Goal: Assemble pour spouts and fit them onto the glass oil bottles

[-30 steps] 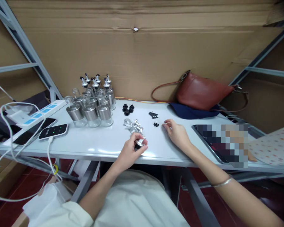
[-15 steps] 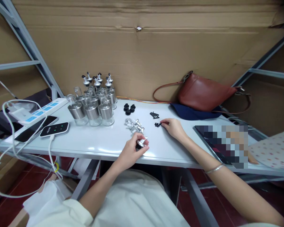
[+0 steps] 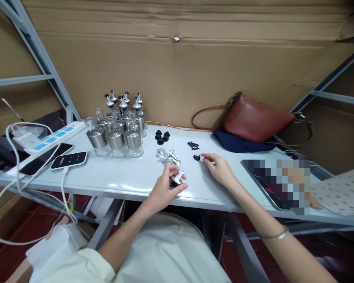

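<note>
In my left hand (image 3: 165, 186), near the table's front edge, is a bottle pourer (image 3: 178, 177) with a silver spout and a black base, gripped between thumb and fingers. My right hand (image 3: 218, 168) is just right of a small cluster of black caps (image 3: 196, 157). Its thumb and forefinger are pinched together; whatever is between them is too small to make out. Loose silver pourer parts (image 3: 168, 156) lie just beyond my left hand. Behind them sit several black stoppers (image 3: 161, 137). Thin black tubes (image 3: 193, 145) lie beyond the caps.
Glass bottles with steel bands (image 3: 117, 139) stand at the left, the rear ones topped with pourers. A power strip (image 3: 59, 135), phone (image 3: 41, 162) and cabled device (image 3: 69, 160) lie further left. A brown handbag (image 3: 255, 120) rests on dark blue cloth (image 3: 238, 142); a blurred flat item (image 3: 271, 184) lies right.
My right hand has drawn back slightly from the black caps, toward me and to the right. The pourer in my left hand has tilted, its spout now showing more. The view has shifted a little.
</note>
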`<state>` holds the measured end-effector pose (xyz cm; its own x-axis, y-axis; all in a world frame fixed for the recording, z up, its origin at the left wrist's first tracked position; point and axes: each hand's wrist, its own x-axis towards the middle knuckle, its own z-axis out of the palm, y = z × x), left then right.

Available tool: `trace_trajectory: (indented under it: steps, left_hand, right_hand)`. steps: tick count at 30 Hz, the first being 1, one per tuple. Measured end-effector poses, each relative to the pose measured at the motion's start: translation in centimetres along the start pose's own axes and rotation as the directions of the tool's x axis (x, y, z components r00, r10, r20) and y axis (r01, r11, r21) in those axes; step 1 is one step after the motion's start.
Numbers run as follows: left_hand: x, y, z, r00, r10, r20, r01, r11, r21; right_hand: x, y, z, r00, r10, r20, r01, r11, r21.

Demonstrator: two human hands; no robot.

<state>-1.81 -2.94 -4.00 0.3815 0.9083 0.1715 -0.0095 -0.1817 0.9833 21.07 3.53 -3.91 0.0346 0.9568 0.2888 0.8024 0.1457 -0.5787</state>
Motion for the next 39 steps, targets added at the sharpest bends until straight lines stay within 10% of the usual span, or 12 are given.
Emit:
trace_trajectory:
  steps: [5,12,27,34,39]
  left_hand:
    - [0.1,-0.3,0.0,1.000,-0.010,-0.009,0.010,0.999,-0.031]
    - [0.2,-0.1,-0.2,0.999,-0.008,0.040,0.004,0.995,0.100]
    - [1.3,0.7,-0.6,0.993,0.115,0.040,-0.119,0.988,0.104]
    - [2.6,0.2,-1.9,0.844,0.517,0.144,-0.511,0.691,0.511]
    - [2.6,-0.6,-2.2,0.780,0.600,0.177,-0.581,0.589,0.562]
  right_hand:
    - [-4.0,-3.0,1.6,0.995,-0.039,-0.088,0.062,0.958,0.280]
    - [-6.0,-7.1,2.9,0.945,-0.207,0.252,0.012,0.795,0.606]
    - [-6.1,-6.4,2.2,0.987,0.028,0.156,-0.134,0.672,0.729]
    - [-6.0,-6.1,2.4,0.982,0.045,0.181,-0.177,0.535,0.826]
    - [-5.8,-6.0,2.5,0.964,-0.020,0.267,-0.224,0.489,0.843]
